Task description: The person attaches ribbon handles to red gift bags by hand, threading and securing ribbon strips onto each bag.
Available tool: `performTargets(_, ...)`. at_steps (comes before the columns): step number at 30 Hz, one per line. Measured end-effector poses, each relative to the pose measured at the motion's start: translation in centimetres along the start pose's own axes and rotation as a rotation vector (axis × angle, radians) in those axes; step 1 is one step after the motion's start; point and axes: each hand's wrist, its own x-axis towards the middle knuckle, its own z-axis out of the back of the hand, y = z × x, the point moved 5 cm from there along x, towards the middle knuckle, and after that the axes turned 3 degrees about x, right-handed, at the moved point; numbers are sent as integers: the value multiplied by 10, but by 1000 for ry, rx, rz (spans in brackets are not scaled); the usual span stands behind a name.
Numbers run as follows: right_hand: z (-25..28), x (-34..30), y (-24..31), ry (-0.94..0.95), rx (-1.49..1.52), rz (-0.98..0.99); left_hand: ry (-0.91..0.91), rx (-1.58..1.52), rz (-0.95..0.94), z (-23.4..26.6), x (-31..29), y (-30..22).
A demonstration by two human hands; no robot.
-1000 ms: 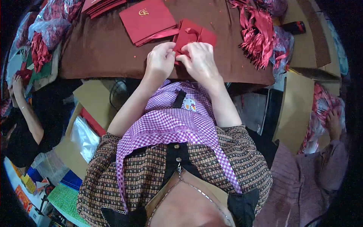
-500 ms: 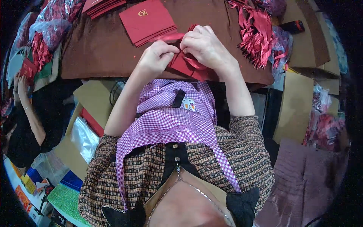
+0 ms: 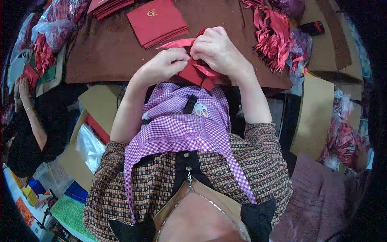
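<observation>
Both hands meet over the front part of the brown-covered table. My left hand (image 3: 166,63) is closed, thumb and fingers pinching a red ribbon (image 3: 176,43) whose pointed end sticks out to the left above it. My right hand (image 3: 215,50) is also closed on the ribbon, its fingertips almost touching the left ones. Below them a dark red folded card (image 3: 191,75) lies tilted at the table edge, with another ribbon loop across it. My fingers hide the place where the ribbon crosses the card.
A stack of red cards (image 3: 157,22) lies just beyond my hands, another stack (image 3: 109,7) farther left. Red ribbons (image 3: 274,38) are heaped at the right. Cardboard boxes (image 3: 313,115) stand beside the table. At far left a co-worker's hands (image 3: 23,90) hold a red piece.
My left hand has turned and shifted slightly right. The ribbon's free end now points out to the left, and the card has moved a little left.
</observation>
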Motion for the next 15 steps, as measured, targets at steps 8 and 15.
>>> performTargets(8, 5, -3, 6, -33, 14, 17, -77, 13, 245, -6, -3, 7)
performTargets(15, 7, -3, 10, 28, -19, 19, -241, -40, 309, -4, -11, 14)
